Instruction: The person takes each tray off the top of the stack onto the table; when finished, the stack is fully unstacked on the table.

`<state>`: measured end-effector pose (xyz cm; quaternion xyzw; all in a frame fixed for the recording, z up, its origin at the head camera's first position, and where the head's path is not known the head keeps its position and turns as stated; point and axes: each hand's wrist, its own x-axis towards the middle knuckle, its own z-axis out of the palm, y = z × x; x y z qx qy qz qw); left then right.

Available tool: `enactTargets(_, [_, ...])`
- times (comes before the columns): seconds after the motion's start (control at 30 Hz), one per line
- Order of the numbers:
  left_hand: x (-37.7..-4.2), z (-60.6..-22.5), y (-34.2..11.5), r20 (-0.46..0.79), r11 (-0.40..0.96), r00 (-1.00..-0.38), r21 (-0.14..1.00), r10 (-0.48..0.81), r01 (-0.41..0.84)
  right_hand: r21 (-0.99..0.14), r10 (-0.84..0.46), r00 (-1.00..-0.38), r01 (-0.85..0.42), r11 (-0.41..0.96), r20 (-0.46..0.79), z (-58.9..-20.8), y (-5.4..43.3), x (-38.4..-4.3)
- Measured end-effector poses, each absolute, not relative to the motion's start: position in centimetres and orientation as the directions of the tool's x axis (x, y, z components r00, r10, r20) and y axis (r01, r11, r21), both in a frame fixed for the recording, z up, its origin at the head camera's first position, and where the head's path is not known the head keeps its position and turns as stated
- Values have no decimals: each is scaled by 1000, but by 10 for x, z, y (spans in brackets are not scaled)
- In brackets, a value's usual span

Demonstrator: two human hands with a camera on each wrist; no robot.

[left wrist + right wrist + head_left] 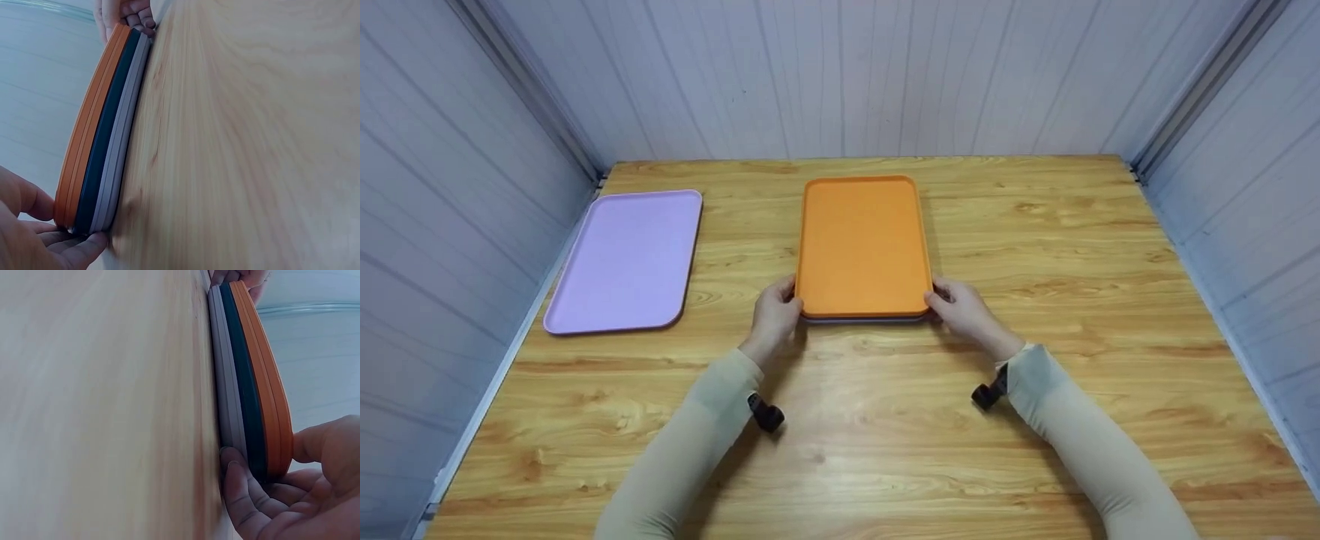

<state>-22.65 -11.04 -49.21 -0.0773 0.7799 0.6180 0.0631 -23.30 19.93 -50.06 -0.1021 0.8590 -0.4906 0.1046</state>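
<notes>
An orange tray (862,247) tops a neat stack in the middle of the table. Below it, in the left wrist view, come a dark teal layer (107,140) and a pale grey-lilac tray (121,140) at the bottom. My left hand (775,313) grips the near left corner of the stack, thumb at the orange rim and fingers curled at the underside. At the near right corner my right hand (964,309) holds it likewise; the right wrist view shows its fingertips (235,478) against the lowest tray.
A separate lilac tray (626,259) lies on the wooden table (870,435) at the left. Pale panel walls (840,75) rise along the back and both sides of the table.
</notes>
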Motion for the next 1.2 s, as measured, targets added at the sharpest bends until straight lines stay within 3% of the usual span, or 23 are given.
enactTargets(0.47, [-225,-491,-135,-174,316,-982,930,-76,-189,-846,-323,-944,-113,521,-73,-500,178,-238])
enactTargets(0.77, [-225,-493,-150,-198,236,-975,948,-98,-216,-843,-315,-944,-94,529,-92,-497,165,-240])
enactTargets(1.2, [-223,-492,-169,-200,243,-972,943,-125,-226,-830,-372,-926,-158,536,-64,-499,148,-242])
